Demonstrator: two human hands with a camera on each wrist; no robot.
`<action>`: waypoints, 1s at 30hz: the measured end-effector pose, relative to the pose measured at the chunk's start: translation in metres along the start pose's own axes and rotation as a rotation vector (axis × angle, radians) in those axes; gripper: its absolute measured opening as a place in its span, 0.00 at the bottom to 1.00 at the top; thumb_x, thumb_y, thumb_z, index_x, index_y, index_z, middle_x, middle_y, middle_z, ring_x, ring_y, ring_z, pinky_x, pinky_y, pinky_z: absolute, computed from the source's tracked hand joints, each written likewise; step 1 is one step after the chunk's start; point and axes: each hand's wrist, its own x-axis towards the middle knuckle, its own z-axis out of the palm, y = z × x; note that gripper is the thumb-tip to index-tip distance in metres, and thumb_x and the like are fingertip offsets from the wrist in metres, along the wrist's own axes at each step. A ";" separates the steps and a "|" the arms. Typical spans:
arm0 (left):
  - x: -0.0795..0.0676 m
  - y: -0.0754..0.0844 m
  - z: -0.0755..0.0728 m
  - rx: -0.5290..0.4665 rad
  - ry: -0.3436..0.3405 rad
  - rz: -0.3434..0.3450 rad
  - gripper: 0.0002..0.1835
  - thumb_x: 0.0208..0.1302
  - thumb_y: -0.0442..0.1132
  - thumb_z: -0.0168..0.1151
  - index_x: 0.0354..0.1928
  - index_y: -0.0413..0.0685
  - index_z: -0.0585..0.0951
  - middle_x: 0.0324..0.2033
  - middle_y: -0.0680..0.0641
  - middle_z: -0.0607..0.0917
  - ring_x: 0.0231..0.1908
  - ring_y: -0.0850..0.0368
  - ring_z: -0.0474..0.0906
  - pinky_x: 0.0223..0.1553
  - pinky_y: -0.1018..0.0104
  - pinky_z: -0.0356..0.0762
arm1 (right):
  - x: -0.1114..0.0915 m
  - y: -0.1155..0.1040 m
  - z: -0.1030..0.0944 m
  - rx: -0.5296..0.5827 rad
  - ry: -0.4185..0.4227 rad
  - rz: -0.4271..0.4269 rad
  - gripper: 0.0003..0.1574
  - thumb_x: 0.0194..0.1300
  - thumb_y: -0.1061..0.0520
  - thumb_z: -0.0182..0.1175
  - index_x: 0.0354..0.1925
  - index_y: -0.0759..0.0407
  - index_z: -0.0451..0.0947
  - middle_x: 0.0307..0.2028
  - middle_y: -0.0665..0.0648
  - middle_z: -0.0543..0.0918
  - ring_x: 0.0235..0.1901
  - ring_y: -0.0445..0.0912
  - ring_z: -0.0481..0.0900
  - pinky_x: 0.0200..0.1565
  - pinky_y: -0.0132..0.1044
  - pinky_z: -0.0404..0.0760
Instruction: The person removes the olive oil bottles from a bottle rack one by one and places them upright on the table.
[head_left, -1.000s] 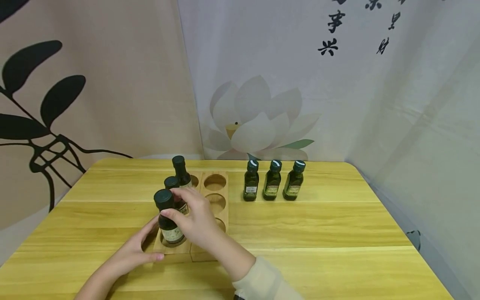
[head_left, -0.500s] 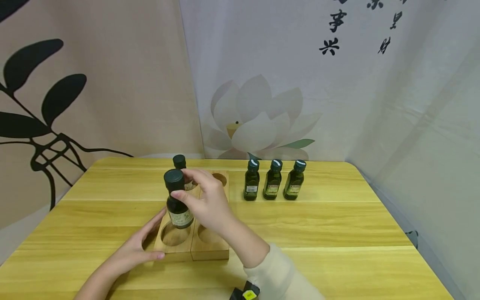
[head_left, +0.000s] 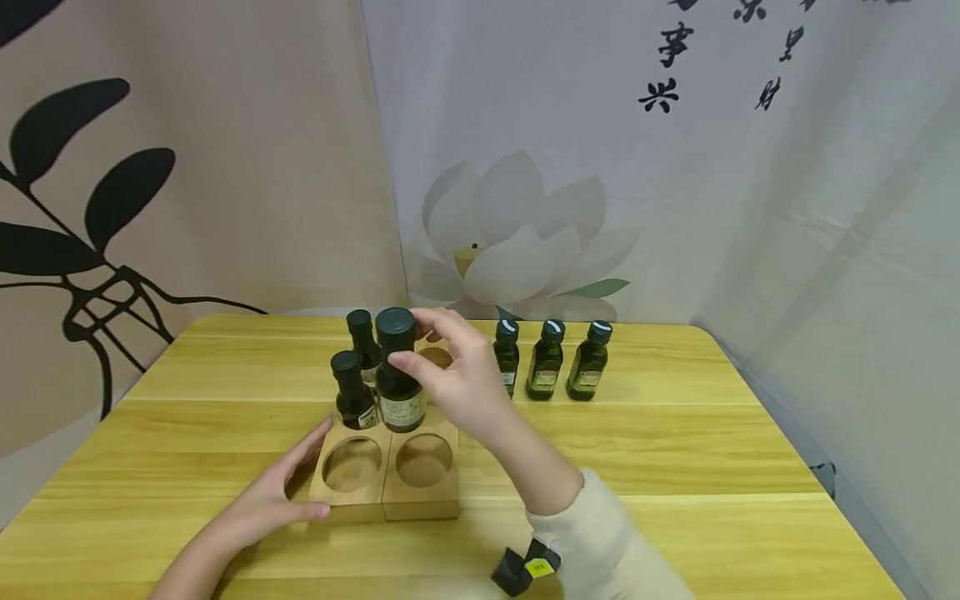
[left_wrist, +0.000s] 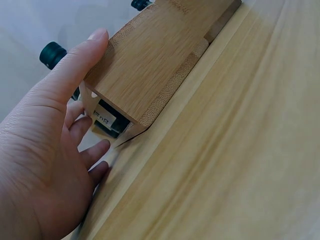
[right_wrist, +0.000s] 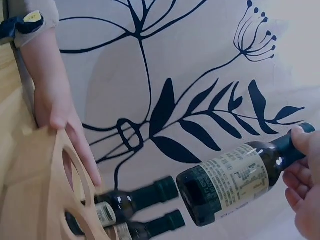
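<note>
In the head view, my right hand (head_left: 465,375) pinches a dark glass bottle (head_left: 401,408) by its neck. The right wrist view shows this bottle's pale label (right_wrist: 235,175) and base, tilted in that view, apart from the rack. It hangs over the right column of the wooden rack (head_left: 420,507), near the middle hole. Two similar bottles stand in the left column: one in the middle hole (head_left: 355,400), one at the back (head_left: 363,342). My left hand (head_left: 273,500) rests at the rack's front-left corner, thumb at the front face, fingers along the left side.
Three small green bottles (head_left: 543,371) stand in a row on the wooden table (head_left: 637,483), right of the rack. Behind the table hangs a printed cloth (head_left: 525,225). A black device with a yellow label (head_left: 538,567) is on my right sleeve.
My right hand has lifted the bottle out of the front-left hole and carried it back and right, over the right column. The left hand stays at the rack's corner.
</note>
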 end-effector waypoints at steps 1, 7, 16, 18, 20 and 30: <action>0.000 0.000 0.000 -0.004 -0.001 0.001 0.55 0.50 0.33 0.71 0.76 0.57 0.49 0.72 0.36 0.52 0.65 0.32 0.51 0.62 0.37 0.48 | 0.000 0.001 -0.004 -0.013 0.002 -0.006 0.24 0.55 0.67 0.69 0.51 0.69 0.77 0.39 0.59 0.80 0.42 0.46 0.76 0.45 0.40 0.77; 0.001 0.000 -0.001 0.017 0.000 0.000 0.55 0.50 0.34 0.71 0.76 0.57 0.48 0.72 0.36 0.51 0.65 0.31 0.51 0.55 0.27 0.46 | -0.001 0.005 -0.028 -0.055 0.036 0.022 0.22 0.55 0.68 0.69 0.50 0.68 0.79 0.37 0.58 0.81 0.41 0.47 0.75 0.47 0.46 0.74; 0.001 0.000 -0.001 -0.010 -0.004 0.002 0.55 0.50 0.34 0.71 0.76 0.57 0.49 0.72 0.34 0.50 0.65 0.28 0.48 0.55 0.24 0.44 | -0.007 0.014 -0.062 -0.075 0.084 0.079 0.20 0.56 0.68 0.67 0.49 0.67 0.79 0.38 0.58 0.81 0.39 0.53 0.74 0.45 0.39 0.72; 0.001 0.001 0.000 -0.012 -0.002 0.001 0.54 0.50 0.34 0.71 0.76 0.57 0.49 0.72 0.34 0.50 0.65 0.28 0.48 0.55 0.23 0.44 | -0.008 0.016 -0.068 -0.099 0.094 0.088 0.19 0.57 0.68 0.67 0.48 0.67 0.79 0.37 0.57 0.81 0.39 0.53 0.74 0.43 0.38 0.72; 0.001 0.001 0.000 -0.016 -0.001 -0.006 0.55 0.50 0.34 0.71 0.76 0.57 0.49 0.72 0.34 0.49 0.65 0.28 0.48 0.54 0.22 0.43 | -0.009 0.018 -0.074 -0.123 0.101 0.098 0.19 0.56 0.68 0.67 0.48 0.67 0.79 0.37 0.57 0.80 0.39 0.52 0.74 0.43 0.38 0.72; 0.000 -0.002 -0.001 -0.034 0.002 -0.012 0.55 0.50 0.33 0.71 0.76 0.57 0.49 0.72 0.35 0.49 0.66 0.29 0.47 0.54 0.22 0.42 | -0.014 0.023 -0.090 -0.187 0.120 0.176 0.20 0.58 0.65 0.68 0.49 0.65 0.79 0.38 0.57 0.81 0.41 0.48 0.74 0.46 0.43 0.71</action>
